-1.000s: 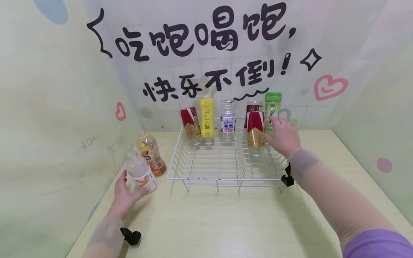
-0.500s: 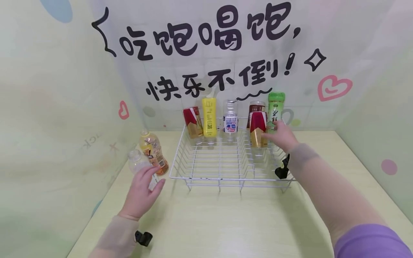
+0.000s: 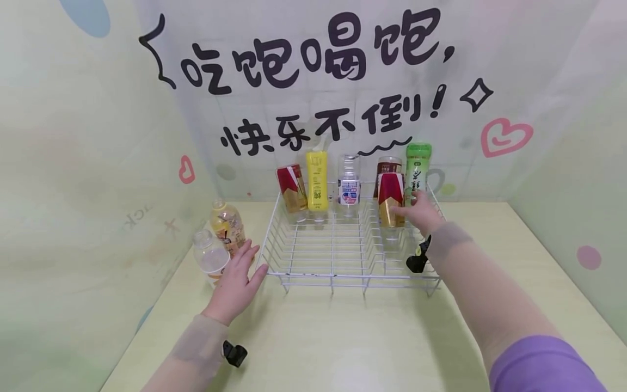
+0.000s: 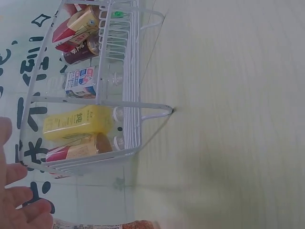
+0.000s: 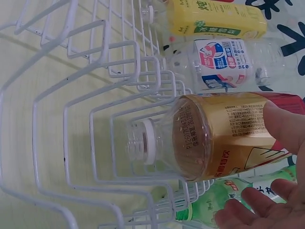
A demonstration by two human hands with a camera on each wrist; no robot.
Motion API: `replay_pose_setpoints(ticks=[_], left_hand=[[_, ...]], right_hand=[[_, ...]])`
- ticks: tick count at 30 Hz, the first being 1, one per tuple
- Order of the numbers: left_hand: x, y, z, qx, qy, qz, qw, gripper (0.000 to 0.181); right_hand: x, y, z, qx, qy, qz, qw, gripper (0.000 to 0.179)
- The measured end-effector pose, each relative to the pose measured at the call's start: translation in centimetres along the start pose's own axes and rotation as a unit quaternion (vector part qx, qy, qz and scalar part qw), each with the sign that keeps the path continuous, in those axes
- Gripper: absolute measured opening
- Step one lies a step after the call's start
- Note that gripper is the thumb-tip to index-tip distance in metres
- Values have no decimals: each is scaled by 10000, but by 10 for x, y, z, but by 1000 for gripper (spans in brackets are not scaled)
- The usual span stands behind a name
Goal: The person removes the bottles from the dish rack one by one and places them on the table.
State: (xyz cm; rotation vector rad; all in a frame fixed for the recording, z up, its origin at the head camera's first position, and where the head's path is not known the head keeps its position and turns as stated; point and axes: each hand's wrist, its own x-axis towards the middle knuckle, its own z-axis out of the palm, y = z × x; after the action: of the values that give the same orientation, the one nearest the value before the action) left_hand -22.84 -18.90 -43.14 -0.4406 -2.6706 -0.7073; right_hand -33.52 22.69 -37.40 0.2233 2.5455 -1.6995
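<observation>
My right hand [image 3: 425, 213] is at the right of the white wire rack [image 3: 352, 277], beside a red-and-gold bottle [image 3: 392, 202] standing neck down. In the right wrist view the thumb overlaps this bottle's label, while the loosely bent fingers [image 5: 255, 202] lie apart from it, over a green bottle [image 3: 418, 163]. My left hand [image 3: 236, 289] is at the rack's front left corner with extended fingers and nothing held. It partly covers a clear bottle with a white label [image 3: 208, 253] and an amber-and-yellow bottle [image 3: 227, 223], both standing on the table.
Along the rack's back are another red-and-gold bottle [image 3: 292, 189], a yellow bottle [image 3: 317, 179] and a clear bottle with a blue-and-white label [image 3: 349, 191], all neck down. A dark red bottle [image 3: 389, 163] stands behind the front red-and-gold one. Printed sheets [image 3: 98, 163] wall the table in.
My left hand has moved right from beside the white-label bottle to the rack's front left corner. My right hand has shifted slightly down and left beside the red-and-gold bottle.
</observation>
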Motion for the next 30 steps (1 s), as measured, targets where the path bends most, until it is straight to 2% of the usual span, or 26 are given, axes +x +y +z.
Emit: replay_pose_setpoints(ticks=[3,11,18,23,30], left_hand=[[0,-2,3,-54,-20,-95,9999,57],[0,-5,10,-114,-119,-284,9995,57],[0,-7,12,-125,-269,-297,9991,58],[1,-5,13,-124,-420,-166,9989,56],[3,-8,15,137,-609,250,9977,56]], right_hand=[[1,2,4,331,25,92,9994,97],[10,3,19,901,494,197,9945,96],[17,6,31,586,674,306,9955,97],[18,7,34,475,755,334,9955,91],[14,4,36,459,835,297,9950,92]])
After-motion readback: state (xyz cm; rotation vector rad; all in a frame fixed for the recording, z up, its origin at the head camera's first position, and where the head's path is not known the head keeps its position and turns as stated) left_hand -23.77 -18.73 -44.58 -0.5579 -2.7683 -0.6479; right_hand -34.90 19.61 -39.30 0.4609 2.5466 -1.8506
